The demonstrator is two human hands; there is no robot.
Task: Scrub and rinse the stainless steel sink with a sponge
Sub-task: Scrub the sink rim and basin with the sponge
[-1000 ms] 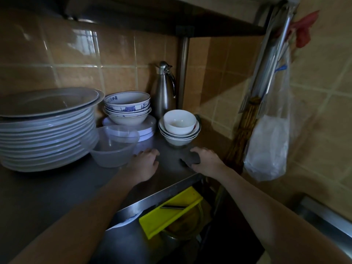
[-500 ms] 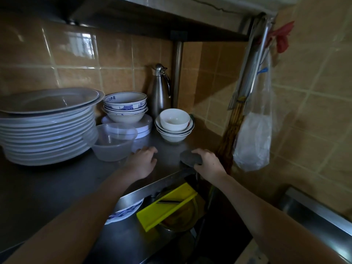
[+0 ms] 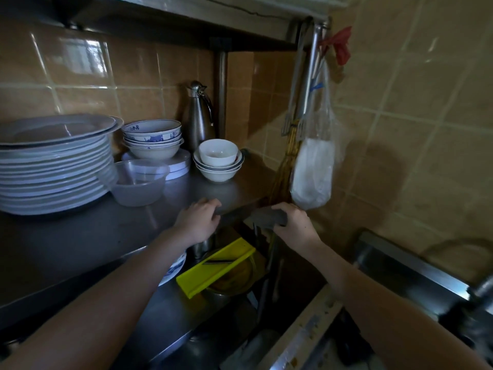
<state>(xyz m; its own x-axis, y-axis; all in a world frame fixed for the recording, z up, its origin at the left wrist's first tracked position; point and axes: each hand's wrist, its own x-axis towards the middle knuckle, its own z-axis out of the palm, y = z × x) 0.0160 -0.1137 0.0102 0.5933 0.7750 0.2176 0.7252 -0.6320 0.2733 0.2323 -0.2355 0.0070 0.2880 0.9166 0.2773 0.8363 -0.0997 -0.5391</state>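
Head view: the right hand (image 3: 293, 225) grips a dark grey rectangular sponge (image 3: 266, 218) just past the right front corner of the stainless steel shelf top (image 3: 128, 225), fingers curled close together over its upper face; the thumb is hidden. The sponge's long axis runs left to right, nearly level, its free end pointing at the left hand (image 3: 198, 220). That hand rests on the shelf top's front edge near the sponge, fingers bent and side by side, holding nothing. The stainless steel sink (image 3: 410, 265) lies lower right, well apart from the sponge. Behind the hands stand a stack of white plates (image 3: 53, 166) and a clear plastic bowl (image 3: 138, 182); a yellow plastic board (image 3: 213, 268) lies below the shelf top
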